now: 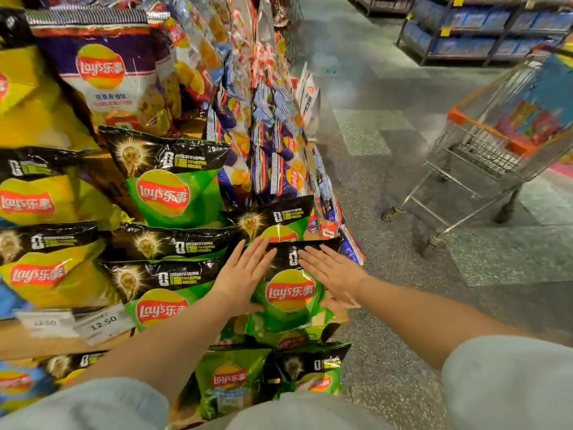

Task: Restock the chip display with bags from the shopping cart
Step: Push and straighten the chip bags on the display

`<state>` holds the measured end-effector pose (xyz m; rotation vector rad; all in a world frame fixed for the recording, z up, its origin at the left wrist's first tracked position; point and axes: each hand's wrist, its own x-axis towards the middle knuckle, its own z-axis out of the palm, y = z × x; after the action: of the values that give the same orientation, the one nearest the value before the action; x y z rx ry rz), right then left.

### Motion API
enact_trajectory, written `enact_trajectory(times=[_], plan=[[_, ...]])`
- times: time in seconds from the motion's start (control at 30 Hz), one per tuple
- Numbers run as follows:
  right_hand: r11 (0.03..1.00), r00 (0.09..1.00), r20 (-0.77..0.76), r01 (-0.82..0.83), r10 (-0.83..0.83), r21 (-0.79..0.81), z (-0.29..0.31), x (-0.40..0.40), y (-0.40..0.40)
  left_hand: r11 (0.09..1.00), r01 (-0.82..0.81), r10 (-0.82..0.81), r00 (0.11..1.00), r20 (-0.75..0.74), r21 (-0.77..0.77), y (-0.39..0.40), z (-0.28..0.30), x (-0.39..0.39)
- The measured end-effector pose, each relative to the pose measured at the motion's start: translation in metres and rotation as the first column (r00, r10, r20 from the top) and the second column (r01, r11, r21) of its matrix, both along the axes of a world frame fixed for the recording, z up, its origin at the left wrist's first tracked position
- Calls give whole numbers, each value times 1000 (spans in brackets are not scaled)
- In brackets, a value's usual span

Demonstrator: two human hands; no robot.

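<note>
Both of your hands lie flat on one green and black glossy chip bag [290, 293] with a red and yellow logo, at the right end of the display shelf [18, 339]. Your left hand [245, 274] presses on the left side of this bag, its fingers [260, 252] straight and close together, pointing up toward the black top edge. Your right hand [331, 271] presses on the right side, its fingers [313, 256] also straight and nearly together, and its thumb reaches under the right edge of the bag. Neither hand curls around the bag. The bag stands a little tilted, in front of another green bag of the same kind [273, 221] and above more green bags [229, 383] on the lower level. To the left of it you see a row of same green bags [161, 193] and then yellow chip bags [34, 268]. White price labels [99, 324] hang on the shelf edge. Purple and blue chip bags [279, 156] fill the display further along the aisle. The metal wire shopping cart [483, 156] with orange trim stands well apart on your right, on the grey speckled floor [387, 274], and colourful packages [533, 119] are inside it, too blurred to read.
</note>
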<state>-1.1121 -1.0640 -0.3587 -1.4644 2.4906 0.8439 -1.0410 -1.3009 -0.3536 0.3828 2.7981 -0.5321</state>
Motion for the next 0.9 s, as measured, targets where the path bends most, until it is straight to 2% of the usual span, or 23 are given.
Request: enact_trajectory(times=[0.23,0.57,0.9], plan=[[998,999,-20,35,-34,60,5,7,-2,998,-61,61,998,-7,-14,-1,1,4],[996,999,-6,-32,32,82,16,19,2,998,59,-59,998,5,6,7,8,28],[997,996,46,-72,70,32,5,32,-5,996,83,-83,996,9,8,6,11,48]])
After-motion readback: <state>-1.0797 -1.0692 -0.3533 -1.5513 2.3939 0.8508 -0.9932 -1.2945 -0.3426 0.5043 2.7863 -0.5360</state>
